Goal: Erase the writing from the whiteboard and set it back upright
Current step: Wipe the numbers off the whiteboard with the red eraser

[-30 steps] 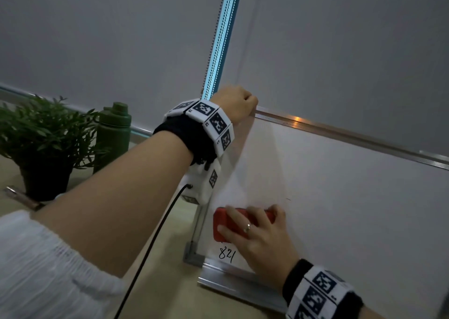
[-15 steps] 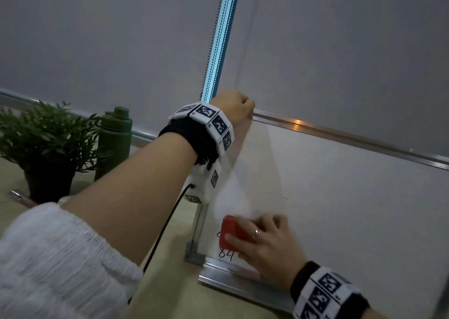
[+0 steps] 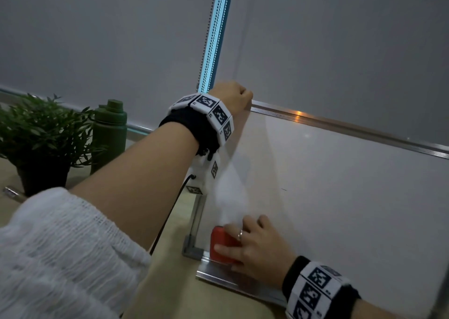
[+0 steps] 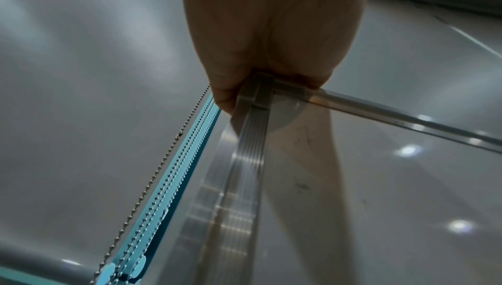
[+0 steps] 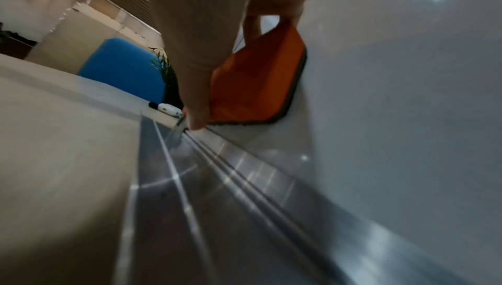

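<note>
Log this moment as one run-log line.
left hand: grips whiteboard top corner | right hand: presses red eraser at bottom-left corner | writing: none visible

Your whiteboard: white, silver-framed, standing tilted on desk, surface near clean. Your red eraser: flat against whiteboard's lower-left corner, just above its bottom tray.

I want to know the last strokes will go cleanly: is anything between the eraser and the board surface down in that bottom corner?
Nothing visible. The right hand presses the red eraser flat against the whiteboard, just above the metal tray. The left hand grips the top corner, clear of it.
</note>
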